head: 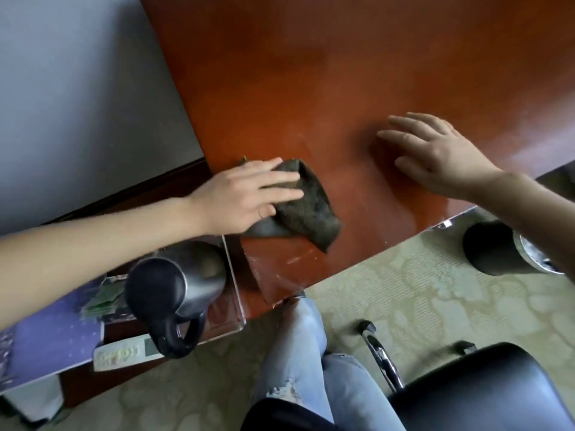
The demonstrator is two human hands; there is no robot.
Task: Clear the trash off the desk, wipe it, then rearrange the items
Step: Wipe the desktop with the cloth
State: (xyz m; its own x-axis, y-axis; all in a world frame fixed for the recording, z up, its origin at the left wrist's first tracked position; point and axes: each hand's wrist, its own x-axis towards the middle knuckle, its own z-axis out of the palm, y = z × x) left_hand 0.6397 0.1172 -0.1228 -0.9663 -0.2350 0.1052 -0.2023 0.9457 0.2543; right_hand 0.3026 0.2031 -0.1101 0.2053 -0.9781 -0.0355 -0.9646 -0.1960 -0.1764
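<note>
left hand [245, 194] presses flat fingers on the cloth [308, 209], whose long axis crosses its fingertips; right hand [435, 157], spread and empty, is well apart.

The desk [342, 73] is glossy, smooth red-brown wood, the cloth [306, 203] at centre left coarse matt grey-green fabric, the kettle [177, 290] at lower left brushed metal with a glossy black plastic handle, the chair seat [485, 396] at lower right shiny black.

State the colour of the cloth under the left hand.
Dark grey-brown cloth, pressed by the left hand; head view.
</note>
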